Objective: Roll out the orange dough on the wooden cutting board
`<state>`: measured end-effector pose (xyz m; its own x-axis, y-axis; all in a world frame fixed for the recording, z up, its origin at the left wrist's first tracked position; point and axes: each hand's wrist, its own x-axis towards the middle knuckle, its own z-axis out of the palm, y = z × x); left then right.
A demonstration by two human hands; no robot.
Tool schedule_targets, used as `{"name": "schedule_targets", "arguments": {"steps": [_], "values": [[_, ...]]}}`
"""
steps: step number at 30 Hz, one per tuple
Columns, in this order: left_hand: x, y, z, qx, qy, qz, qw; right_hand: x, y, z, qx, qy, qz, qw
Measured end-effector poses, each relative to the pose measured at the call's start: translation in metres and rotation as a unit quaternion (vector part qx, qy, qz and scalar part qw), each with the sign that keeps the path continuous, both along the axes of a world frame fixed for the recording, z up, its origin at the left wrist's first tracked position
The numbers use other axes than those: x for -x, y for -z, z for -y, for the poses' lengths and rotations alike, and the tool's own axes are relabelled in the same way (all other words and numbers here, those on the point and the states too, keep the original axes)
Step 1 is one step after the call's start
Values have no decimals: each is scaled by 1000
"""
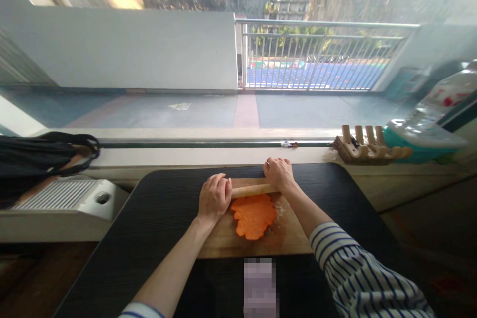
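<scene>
One black tabletop (164, 228) filled the lower middle of the frame, bearing a wooden board (223, 247). On it, at lower centre, lay flattened orange dough (255, 217), its upper edge at the rolling pin (251, 190). The left hand (215, 199) was curled over the pin's left end, the right hand (280, 174) over its right. White powder (280, 210) showed mainly at the dough's right, so sticking seemed likelier on the left; uneven pressure might have torn the ragged edge.

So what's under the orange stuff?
The orange dough lies on a wooden board, which shows around its sides. Whether white powder is underneath can't be seen; the dough covers that.
</scene>
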<state>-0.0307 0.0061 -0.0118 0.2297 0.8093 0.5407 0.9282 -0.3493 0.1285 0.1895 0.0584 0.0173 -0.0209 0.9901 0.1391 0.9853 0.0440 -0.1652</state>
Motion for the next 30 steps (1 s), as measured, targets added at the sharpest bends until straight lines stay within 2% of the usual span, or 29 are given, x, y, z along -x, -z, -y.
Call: {"name": "schedule_targets", "arguments": {"steps": [3, 7, 10, 13, 16, 19, 25, 30], "values": [[4, 0, 5, -1, 19, -37, 999, -1, -1, 2, -10, 13, -13, 1000], [1, -10, 6, 13, 1, -68, 998, -7, -2, 8, -20, 27, -30, 999], [-5, -19, 12, 17, -18, -59, 998, -15, -3, 21, -21, 1, -41, 999], [-12, -23, 30, 34, -25, -37, 998, -24, -2, 42, -14, -51, -53, 997], [-18, -21, 55, 49, -32, -12, 998, -34, 0, 65, -13, -123, -85, 989], [-23, -15, 76, 60, -42, -1, 997, -41, 4, 82, -23, -161, -111, 980], [-32, -13, 93, 40, -56, -11, 998, -41, 12, 95, -44, -197, -95, 975], [-38, -4, 96, 9, -67, -2, 998, -38, 13, 100, -54, -185, -85, 978]]}}
